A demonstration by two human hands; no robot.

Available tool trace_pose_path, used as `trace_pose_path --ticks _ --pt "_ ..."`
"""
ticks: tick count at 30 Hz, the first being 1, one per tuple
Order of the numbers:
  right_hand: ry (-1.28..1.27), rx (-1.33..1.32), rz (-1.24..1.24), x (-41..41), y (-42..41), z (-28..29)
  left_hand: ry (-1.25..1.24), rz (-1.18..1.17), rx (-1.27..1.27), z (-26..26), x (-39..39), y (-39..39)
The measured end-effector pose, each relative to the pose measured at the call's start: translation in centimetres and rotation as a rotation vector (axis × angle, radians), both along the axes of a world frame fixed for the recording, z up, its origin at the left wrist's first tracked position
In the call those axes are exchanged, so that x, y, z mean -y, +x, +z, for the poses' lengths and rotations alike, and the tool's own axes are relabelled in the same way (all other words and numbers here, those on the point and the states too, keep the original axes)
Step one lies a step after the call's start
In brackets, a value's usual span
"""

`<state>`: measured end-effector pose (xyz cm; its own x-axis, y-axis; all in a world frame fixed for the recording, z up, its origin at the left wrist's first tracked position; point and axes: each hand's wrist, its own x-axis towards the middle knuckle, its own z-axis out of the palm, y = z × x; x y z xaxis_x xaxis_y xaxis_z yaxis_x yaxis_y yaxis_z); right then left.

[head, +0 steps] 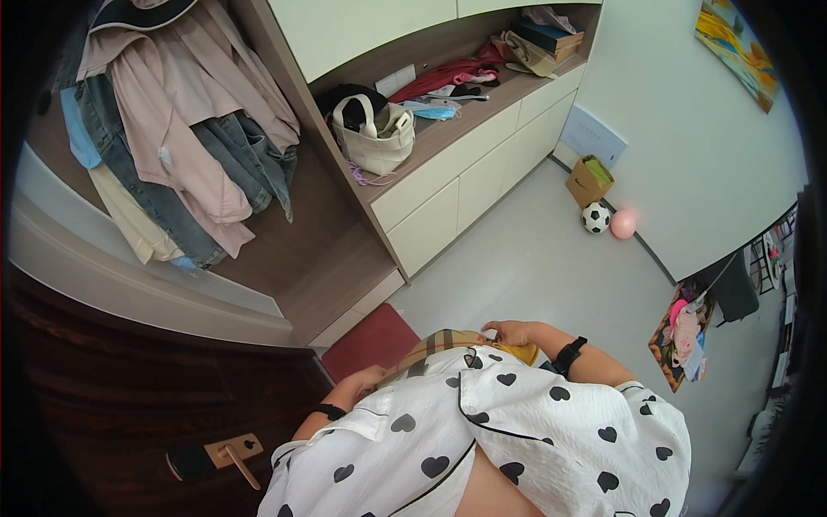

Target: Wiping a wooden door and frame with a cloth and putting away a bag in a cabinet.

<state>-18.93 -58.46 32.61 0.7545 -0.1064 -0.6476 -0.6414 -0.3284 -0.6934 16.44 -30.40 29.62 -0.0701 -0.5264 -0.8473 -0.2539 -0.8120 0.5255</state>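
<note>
A tan checked cloth item (446, 340) spans the space between my hands, close against my heart-print shirt, which hides its lower part. At its left end, my left hand (367, 380) grips the edge, its fingertips mostly hidden. My right hand (512, 333) holds the other end, with one finger pointing out to the left. Below that hand shows a mustard-yellow part (522, 353), apparently of the same item. Whether it is a bag or a garment I cannot tell.
A dark wooden door (129, 394) with a handle (239, 462) stands at left, near a red mat (371, 342). Clothes (174, 129) hang in an open wardrobe. A white handbag (378, 142) sits on the cabinet shelf. A football (595, 218), pink balloon (623, 223) and paper bag (588, 184) line the wall.
</note>
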Motion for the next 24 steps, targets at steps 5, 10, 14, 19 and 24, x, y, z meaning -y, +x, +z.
trace_pose_path --ticks 5,10,14,19,24 --pt "-0.084 -0.016 -0.017 0.5 -0.2 -2.7 0.064 0.027 -0.012 0.9 -0.2 -0.2" --pt "0.387 -0.304 0.004 1.1 -0.5 -3.9 0.035 0.058 0.031 4.9 1.0 -2.1" --pt "0.406 -0.268 -0.105 0.5 -1.0 -2.1 -0.124 0.310 -0.163 5.0 1.1 -2.6" --pt "0.489 0.043 -0.216 0.3 -0.6 -1.2 -0.288 0.276 -0.078 5.1 2.5 -1.2" --pt "0.429 0.252 -0.329 1.8 0.3 -0.6 -0.501 0.428 -0.044 10.1 6.8 0.3"
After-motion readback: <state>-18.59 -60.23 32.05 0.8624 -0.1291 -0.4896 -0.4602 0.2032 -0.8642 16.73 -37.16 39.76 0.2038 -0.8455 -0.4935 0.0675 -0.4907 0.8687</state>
